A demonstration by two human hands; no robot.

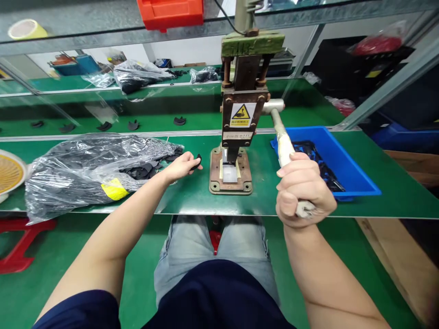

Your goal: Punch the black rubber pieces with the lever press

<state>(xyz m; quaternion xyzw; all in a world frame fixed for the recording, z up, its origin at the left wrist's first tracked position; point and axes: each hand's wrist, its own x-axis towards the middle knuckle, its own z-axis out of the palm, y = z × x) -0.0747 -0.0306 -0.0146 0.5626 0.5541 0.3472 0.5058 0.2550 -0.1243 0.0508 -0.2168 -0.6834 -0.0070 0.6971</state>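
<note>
Across the green bench [192, 196], stock, tool and tray are laid left to right within arm's reach. A clear plastic bag [85, 169] of dark parts lies at left, its mouth turned toward the centre, probably so parts spill close to the feeding hand. A blue bin [360, 183] holding similar dark parts sits at right, just beside the tool. The hand press [240, 119] stands upright between them, its base plate [216, 176] near the bench's front edge. The lever [283, 137] slopes from the press head toward the person and crosses the bin's near corner.

The right hand [302, 189] wraps the lever's end, fingers curled tight together around it, thumb side up, held out past the front edge where nothing blocks a downward pull. The left hand [180, 167] rests on bare bench between bag mouth and base plate, thumb and fingertips pinching a small black piece [198, 161] just left of the press opening, clear of the ram. Bare green surface lies on either side of the base.
</note>
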